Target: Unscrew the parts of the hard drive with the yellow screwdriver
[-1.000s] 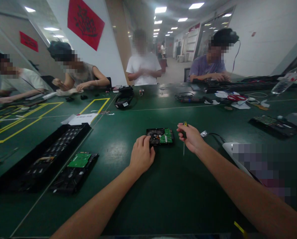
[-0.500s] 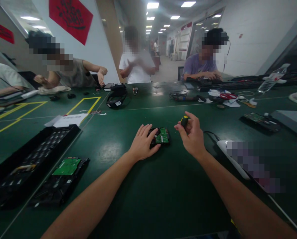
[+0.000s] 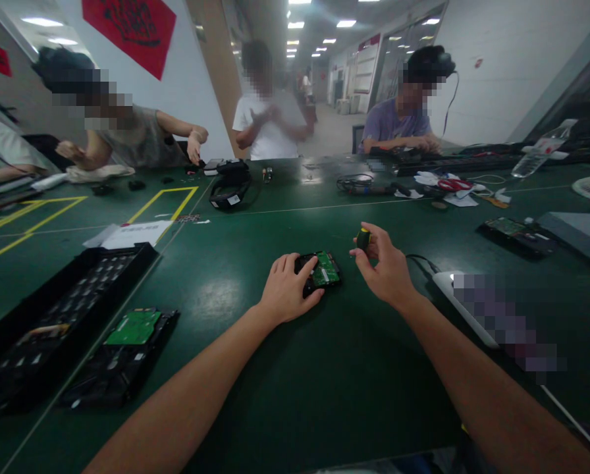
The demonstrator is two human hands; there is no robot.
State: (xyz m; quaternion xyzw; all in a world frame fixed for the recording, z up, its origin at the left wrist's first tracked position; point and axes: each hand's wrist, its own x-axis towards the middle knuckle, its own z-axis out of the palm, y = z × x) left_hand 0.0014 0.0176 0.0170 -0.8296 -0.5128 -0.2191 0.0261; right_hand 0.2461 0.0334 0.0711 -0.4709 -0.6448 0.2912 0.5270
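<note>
A hard drive (image 3: 323, 270) with a green circuit board facing up lies on the green table (image 3: 324, 368) in front of me. My left hand (image 3: 288, 293) rests on its left side, fingers curled over the edge and holding it. My right hand (image 3: 386, 266) is just right of the drive, fingers closed round a screwdriver with a black and yellow handle (image 3: 363, 237); its shaft is hidden behind my fingers.
At left a long black tray (image 3: 68, 309) and a second drive with a green board (image 3: 127, 349). Right: a white device with a cable (image 3: 453, 296), another circuit board (image 3: 515, 232), a grey box (image 3: 579, 230). Several people sit or stand along the far edge, with cables, glasses and papers.
My right hand turned the screwdriver from tip-down to handle-up and shifted beside the drive. My left hand slid further onto the drive, which rotated slightly. The view swung a little left.
</note>
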